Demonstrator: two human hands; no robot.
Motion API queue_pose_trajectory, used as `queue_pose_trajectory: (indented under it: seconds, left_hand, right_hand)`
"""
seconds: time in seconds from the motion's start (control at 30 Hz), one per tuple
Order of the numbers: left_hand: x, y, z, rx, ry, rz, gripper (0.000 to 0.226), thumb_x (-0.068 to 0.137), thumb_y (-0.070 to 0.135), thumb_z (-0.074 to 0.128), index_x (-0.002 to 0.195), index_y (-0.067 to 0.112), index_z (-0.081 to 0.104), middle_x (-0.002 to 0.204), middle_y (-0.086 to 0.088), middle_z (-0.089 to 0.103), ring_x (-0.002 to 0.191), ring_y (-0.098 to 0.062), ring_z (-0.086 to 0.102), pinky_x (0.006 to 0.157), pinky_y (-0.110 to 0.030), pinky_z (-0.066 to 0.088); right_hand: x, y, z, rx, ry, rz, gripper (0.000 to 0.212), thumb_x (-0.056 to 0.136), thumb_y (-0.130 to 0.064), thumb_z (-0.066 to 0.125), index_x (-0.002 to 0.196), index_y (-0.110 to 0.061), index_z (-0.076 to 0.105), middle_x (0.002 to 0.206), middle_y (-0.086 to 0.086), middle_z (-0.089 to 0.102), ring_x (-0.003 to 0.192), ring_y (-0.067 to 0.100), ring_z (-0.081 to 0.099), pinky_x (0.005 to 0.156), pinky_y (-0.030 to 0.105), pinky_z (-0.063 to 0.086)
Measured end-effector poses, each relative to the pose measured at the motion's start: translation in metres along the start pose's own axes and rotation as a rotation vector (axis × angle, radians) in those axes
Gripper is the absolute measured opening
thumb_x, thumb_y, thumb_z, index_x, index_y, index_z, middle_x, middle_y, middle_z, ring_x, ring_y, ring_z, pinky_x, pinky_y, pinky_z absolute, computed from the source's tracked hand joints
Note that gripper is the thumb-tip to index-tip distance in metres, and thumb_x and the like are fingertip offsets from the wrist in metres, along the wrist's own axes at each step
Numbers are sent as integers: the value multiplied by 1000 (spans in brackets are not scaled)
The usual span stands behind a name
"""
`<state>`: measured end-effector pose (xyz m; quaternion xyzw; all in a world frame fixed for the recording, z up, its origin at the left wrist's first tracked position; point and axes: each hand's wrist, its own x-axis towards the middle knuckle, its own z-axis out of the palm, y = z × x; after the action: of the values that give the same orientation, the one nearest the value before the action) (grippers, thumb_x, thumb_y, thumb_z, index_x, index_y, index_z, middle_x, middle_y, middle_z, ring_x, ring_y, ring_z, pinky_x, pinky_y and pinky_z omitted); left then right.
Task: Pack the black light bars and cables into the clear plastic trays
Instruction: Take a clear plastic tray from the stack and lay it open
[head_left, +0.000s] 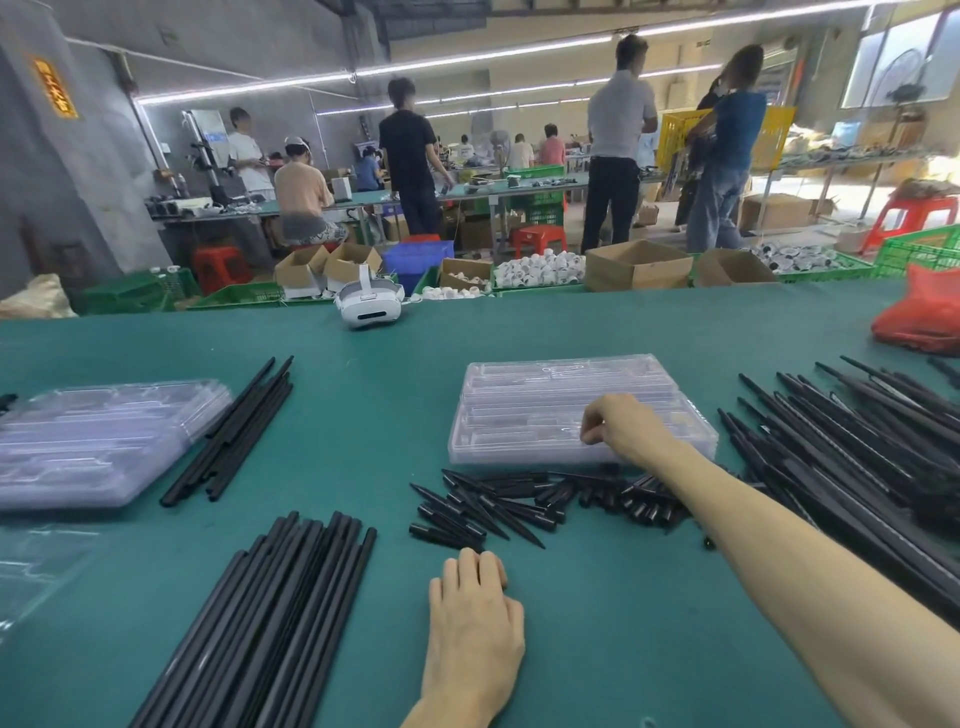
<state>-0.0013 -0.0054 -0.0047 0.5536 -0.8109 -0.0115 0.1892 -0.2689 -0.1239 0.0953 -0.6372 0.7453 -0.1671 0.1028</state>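
Spreading across the whole lower view, the green worktop carries everything, with the central stack of clear plastic trays lying at its middle. Right of that stack sprawls the biggest heap of long black light bars, fanned out loosely and running toward the person. Left of the stack and nearer the person lies a thick bundle of black bars, packed side by side. Well to the left of the central stack sits a second stack of clear trays, and between the two stacks lies a narrow bundle of bars, touching the second stack's right edge. Just in front of the central stack is a scatter of short black pointed pieces and caps. Beyond the stack to the right rests a red mesh bag; beyond it to the left, a white headset.

The right hand sits on the central stack's front right part, fingers curled down onto the top tray; whether they grip it cannot be told. The left hand rests palm-down on the worktop, nearer the person than the stack, fingers relaxed and holding nothing.
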Motion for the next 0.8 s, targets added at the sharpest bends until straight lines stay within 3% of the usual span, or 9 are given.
queue_pose_trajectory:
  seconds: [0.17,0.33,0.53,0.67,0.8]
  left_hand:
    - [-1,0,1,-4,41,3,8,85,25,41,92,29,42,92,11,40,84,-15,38,77,-31,39]
    - [0,0,1,3,30,6,8,86,26,37,93,29,41,93,11,39,85,-15,37,78,-32,38]
    - [0,0,-1,15,-3,1,15,87,29,28,97,30,39,97,12,37,89,-14,36,82,-31,36]
    - [0,0,-2,18,-12,-3,18,88,30,24,99,31,38,99,12,37,91,-14,36,85,-30,35]
    - [-1,0,-3,8,-18,-5,11,91,28,30,99,31,37,99,12,36,91,-14,35,85,-30,35]
  right_hand:
    - [2,0,0,-3,8,-19,13,87,-4,70,83,-15,74,87,1,73,84,20,67,83,37,56]
    - [1,1,0,-16,9,-28,21,90,0,62,81,-17,71,80,-7,70,83,16,68,82,37,56]
    - [-5,-2,3,-59,55,-62,34,89,10,44,88,-12,70,96,2,75,90,18,70,87,41,57]
    - [-8,-8,9,-356,153,-176,32,87,12,53,107,-10,63,115,6,65,107,24,60,91,34,48]
    - [-9,-11,10,-616,307,-222,34,85,14,49,110,-8,48,112,10,54,98,26,48,81,33,38]
